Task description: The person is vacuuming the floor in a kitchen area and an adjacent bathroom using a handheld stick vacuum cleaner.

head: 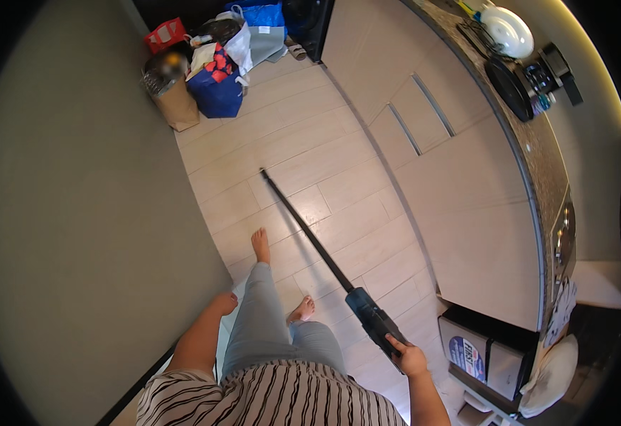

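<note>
A dark stick vacuum cleaner [366,314] slants across the tiled floor [342,213] in front of me. My right hand [409,355] is closed around the handle at its upper end. Its long black tube runs forward and to the left, with the narrow tip near the middle of the floor, beyond my bare feet. Whether the tip touches the floor, I cannot tell. Beside my left thigh hangs my left hand [227,303], its fingers curled in; nothing shows in it.
Filled bags, including a blue bag [215,93] and a brown paper bag [177,109], stand at the far end. A wall [92,186] rises on the left. Cabinets [470,213] and a stone countertop [523,144] with cookware line the right. A silver-and-black appliance [481,354] stands at the lower right.
</note>
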`<action>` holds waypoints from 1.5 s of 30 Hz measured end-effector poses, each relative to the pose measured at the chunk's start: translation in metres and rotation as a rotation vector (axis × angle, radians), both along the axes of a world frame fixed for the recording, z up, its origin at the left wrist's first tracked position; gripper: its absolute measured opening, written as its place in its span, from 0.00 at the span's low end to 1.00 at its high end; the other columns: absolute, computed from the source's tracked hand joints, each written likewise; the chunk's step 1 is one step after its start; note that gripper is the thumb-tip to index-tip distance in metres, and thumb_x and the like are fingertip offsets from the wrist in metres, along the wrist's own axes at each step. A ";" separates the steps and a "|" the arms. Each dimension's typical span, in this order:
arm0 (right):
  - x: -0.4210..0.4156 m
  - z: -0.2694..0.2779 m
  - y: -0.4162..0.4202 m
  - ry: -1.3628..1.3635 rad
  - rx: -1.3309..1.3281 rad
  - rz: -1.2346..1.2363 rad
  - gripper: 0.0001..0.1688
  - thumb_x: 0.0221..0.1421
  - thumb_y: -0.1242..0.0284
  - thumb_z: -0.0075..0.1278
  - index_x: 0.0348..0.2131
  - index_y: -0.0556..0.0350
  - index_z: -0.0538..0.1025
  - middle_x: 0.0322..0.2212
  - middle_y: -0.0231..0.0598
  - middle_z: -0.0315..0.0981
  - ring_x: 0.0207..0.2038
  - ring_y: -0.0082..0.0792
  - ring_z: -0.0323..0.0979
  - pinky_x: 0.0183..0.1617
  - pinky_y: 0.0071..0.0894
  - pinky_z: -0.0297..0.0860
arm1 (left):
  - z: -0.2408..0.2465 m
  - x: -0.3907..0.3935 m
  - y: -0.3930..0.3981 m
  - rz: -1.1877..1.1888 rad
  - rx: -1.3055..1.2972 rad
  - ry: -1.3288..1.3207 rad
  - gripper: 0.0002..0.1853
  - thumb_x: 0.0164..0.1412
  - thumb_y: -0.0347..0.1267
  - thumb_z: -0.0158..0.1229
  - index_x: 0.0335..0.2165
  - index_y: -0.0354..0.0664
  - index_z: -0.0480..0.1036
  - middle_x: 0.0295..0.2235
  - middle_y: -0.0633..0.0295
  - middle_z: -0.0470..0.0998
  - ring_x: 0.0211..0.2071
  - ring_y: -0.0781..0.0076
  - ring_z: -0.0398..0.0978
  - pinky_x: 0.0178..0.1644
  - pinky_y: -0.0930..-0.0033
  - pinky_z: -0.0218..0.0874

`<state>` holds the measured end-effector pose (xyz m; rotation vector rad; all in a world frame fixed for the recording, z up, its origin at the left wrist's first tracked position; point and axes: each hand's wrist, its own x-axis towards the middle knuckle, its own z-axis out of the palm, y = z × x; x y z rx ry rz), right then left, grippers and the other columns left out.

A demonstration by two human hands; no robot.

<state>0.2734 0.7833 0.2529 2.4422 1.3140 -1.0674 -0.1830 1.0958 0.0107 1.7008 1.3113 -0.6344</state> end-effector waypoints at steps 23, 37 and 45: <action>-0.095 -0.029 0.428 0.287 0.050 0.285 0.39 0.42 0.77 0.54 0.55 0.27 0.66 0.40 0.48 0.72 0.37 0.51 0.74 0.41 0.41 0.72 | -0.016 -0.051 0.218 0.441 -0.128 0.006 0.12 0.56 0.36 0.55 0.37 0.41 0.74 0.35 0.54 0.78 0.39 0.58 0.76 0.43 0.61 0.66; -0.150 -0.063 0.555 0.473 0.169 0.200 0.37 0.48 0.80 0.51 0.57 0.38 0.64 0.48 0.50 0.68 0.44 0.50 0.72 0.47 0.34 0.69 | -0.040 -0.044 0.182 0.863 -0.394 -0.183 0.15 0.53 0.34 0.56 0.39 0.41 0.73 0.30 0.59 0.78 0.31 0.65 0.77 0.38 0.65 0.67; -0.145 -0.043 0.554 0.444 -0.032 0.057 0.36 0.49 0.76 0.53 0.57 0.31 0.63 0.44 0.51 0.71 0.44 0.55 0.71 0.45 0.42 0.70 | -0.050 -0.048 0.187 1.154 -0.457 -0.196 0.13 0.54 0.30 0.54 0.39 0.37 0.72 0.30 0.58 0.78 0.28 0.70 0.77 0.36 0.68 0.68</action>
